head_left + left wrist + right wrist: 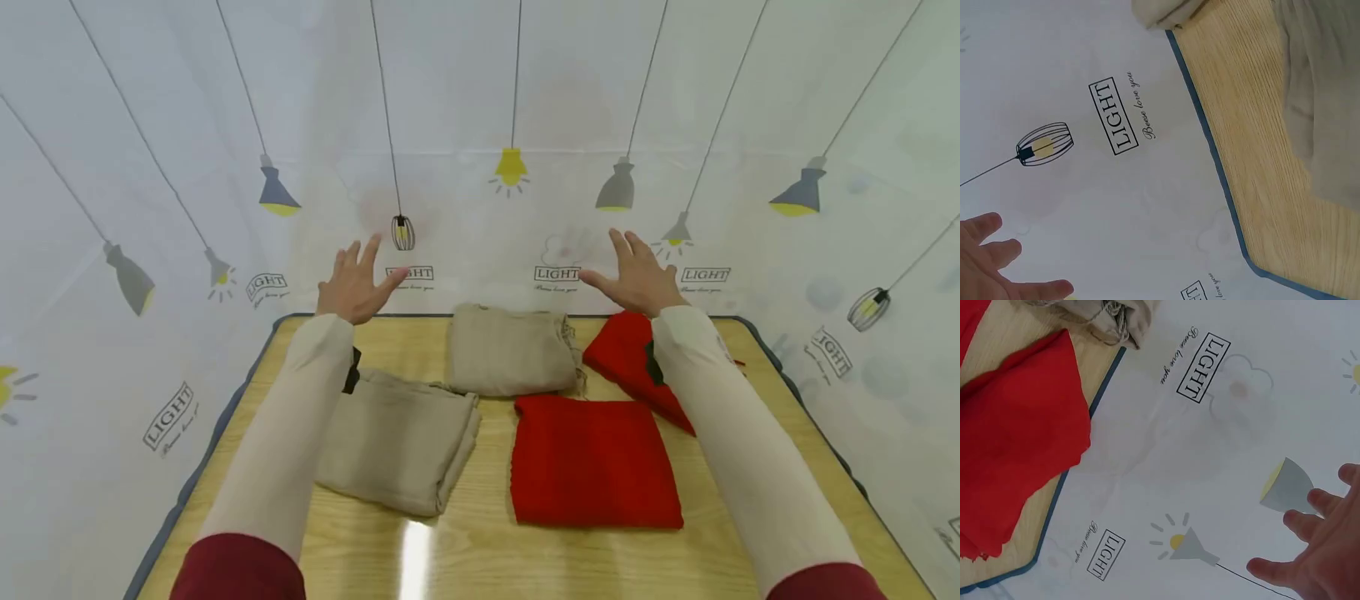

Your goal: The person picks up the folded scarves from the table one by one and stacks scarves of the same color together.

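Note:
Both hands are raised above the far part of the table with fingers spread, holding nothing. The left hand (352, 285) is up beyond a folded beige cloth (397, 446), which lies at the left under the forearm. On the other side, the right hand (637, 277) hovers over a red cloth (618, 358) at the back right, partly hidden by that forearm. A second beige cloth (513, 350), folded with fringe at its right end, lies at the back middle. Nearer the front sits a folded red cloth (596, 462), flat and roughly rectangular.
The wooden table (480, 554) has a dark blue edge strip (1200, 112). A white sheet (450, 83) printed with hanging lamps and LIGHT labels rises behind the table and along both sides. Light glares off the tabletop near the front.

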`<state>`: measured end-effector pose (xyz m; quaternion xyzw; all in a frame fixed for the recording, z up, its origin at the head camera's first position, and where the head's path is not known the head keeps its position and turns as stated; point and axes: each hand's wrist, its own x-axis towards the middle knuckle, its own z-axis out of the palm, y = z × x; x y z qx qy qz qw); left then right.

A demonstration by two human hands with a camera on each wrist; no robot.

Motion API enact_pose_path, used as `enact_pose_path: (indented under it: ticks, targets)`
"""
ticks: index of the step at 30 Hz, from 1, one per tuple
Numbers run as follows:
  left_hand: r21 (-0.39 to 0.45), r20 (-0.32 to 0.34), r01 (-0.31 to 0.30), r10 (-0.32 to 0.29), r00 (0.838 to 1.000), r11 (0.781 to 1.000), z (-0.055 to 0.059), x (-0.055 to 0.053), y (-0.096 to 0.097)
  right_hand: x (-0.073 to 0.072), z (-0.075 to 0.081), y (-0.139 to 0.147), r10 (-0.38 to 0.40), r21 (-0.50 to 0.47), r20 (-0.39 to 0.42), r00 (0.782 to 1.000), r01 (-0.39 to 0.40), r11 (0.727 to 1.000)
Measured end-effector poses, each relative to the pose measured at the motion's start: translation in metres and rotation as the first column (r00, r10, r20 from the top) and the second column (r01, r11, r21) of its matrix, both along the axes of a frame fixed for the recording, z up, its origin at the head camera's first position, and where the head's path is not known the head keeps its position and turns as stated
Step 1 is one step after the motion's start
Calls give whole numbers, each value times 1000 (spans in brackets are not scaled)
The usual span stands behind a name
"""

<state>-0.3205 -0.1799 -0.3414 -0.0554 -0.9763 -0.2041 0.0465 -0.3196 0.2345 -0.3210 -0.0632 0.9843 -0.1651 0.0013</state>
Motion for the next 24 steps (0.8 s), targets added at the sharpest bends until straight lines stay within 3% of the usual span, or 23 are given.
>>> enact_pose_path:
  ticks: [9, 24]
  targets:
    - [156, 12, 30, -33, 999, 987, -13, 13, 11, 18, -19, 13, 19, -30, 68, 998, -17, 999]
    - [288, 63, 72, -93, 994, 955, -51, 38, 31, 50, -71, 32, 42, -116, 93, 995, -31, 993]
